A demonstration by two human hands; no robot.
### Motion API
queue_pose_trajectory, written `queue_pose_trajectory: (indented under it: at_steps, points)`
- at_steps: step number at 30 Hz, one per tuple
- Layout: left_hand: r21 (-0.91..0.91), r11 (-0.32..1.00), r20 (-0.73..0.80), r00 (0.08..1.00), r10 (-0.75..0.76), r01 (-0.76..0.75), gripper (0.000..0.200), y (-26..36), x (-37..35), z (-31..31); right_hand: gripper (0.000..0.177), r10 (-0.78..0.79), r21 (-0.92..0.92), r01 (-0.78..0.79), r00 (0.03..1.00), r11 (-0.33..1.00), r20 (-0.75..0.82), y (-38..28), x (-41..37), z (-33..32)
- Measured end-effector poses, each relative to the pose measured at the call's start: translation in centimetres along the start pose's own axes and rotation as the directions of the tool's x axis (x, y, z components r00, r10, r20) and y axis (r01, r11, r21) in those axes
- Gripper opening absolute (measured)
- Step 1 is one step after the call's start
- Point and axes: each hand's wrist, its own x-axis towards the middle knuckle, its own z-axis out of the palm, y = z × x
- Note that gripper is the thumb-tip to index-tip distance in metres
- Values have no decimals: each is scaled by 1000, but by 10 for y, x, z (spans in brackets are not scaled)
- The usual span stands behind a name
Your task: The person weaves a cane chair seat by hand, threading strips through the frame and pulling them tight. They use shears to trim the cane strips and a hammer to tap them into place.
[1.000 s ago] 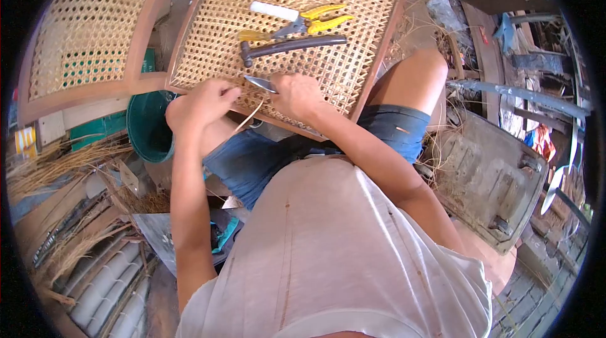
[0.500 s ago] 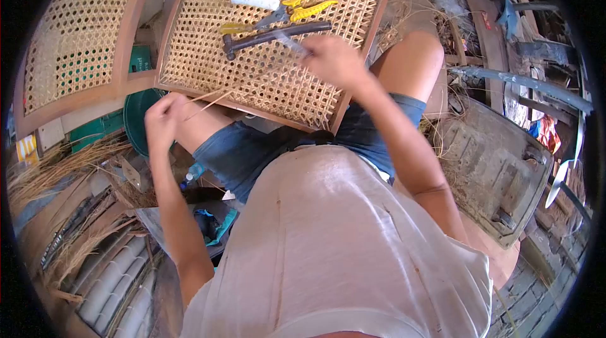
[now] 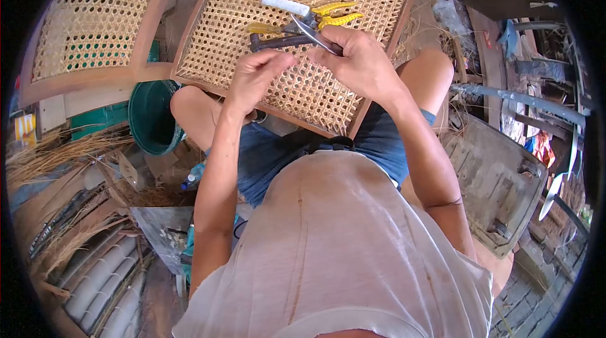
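Note:
My right hand (image 3: 366,63) is wrapped round a knife (image 3: 310,34), its blade pointing up and to the left. Close by on the left, my left hand (image 3: 260,79) has thumb and fingers pinched together; what is between them is too small to make out. Both hands are above a wood-framed woven cane panel (image 3: 233,29) leaning across my knees. On the weave lie yellow-handled cutters (image 3: 338,16), a white roll (image 3: 285,5), a yellow-handled tool (image 3: 265,27) and a dark hammer (image 3: 278,42), partly hidden by the hands and knife.
Another framed cane panel (image 3: 95,35) stands at upper left. Below it are a green bucket (image 3: 148,120) and loose cane strands (image 3: 69,155). A dirty grey plastic lid-like piece (image 3: 492,180) lies at right, beside a pipe (image 3: 524,93) and scattered scraps.
My left hand has moved up and right, my right hand slightly right, so they are now close together. The cane strands earlier stretched from my left hand are no longer distinct.

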Motion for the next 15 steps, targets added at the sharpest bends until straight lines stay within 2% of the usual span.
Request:
queue_pose_trajectory:
  at_steps: [2,3,4,6,7,10,12,15]
  points:
    - [146,989,-304,953,17,28,20,3,-7,-9,31,-50,-164,40,997,986,-62,9,-1,16]
    - [162,985,-362,932,11,52,18,1,-10,-14,29,-3,-338,4,1000,941,3,16,-2,28]
    - [161,986,-366,930,14,48,18,-6,-13,-23,29,-8,-341,9,1000,940,5,24,-2,43]
    - [490,858,-370,928,42,156,20,-22,-18,-37,27,-14,-504,42,998,862,60,37,-3,75]
    - [531,834,-367,928,68,149,16,-23,-20,-37,27,-14,-508,45,998,860,65,38,-2,83]
    - [552,809,-419,906,57,205,12,-26,-25,-32,20,-35,-526,111,988,843,153,28,0,95]
    - [562,796,-446,892,64,224,11,-28,-26,-32,22,44,-563,116,964,818,263,15,7,92]
    - [581,767,-488,871,59,273,10,-23,-25,-30,20,100,-599,103,950,794,296,-6,13,88]
